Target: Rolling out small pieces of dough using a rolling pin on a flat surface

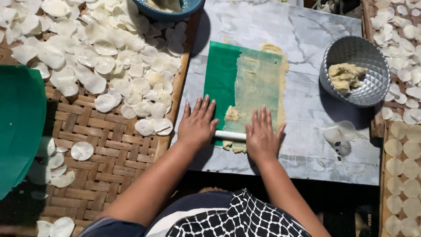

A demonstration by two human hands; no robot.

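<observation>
Here both the left hand point(196, 124) and right hand point(262, 135) press flat, fingers spread, on a white roller point(230, 135) over thin pale dough point(258, 83).

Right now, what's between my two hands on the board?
In the head view, a white roller spans between left hand and right hand, above it a dough lump.

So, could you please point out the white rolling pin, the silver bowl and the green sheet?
white rolling pin point(230, 135): head view, bare middle between the hands.
silver bowl point(370, 94): head view, right wall.
green sheet point(220, 77): head view, uncovered left part.
</observation>
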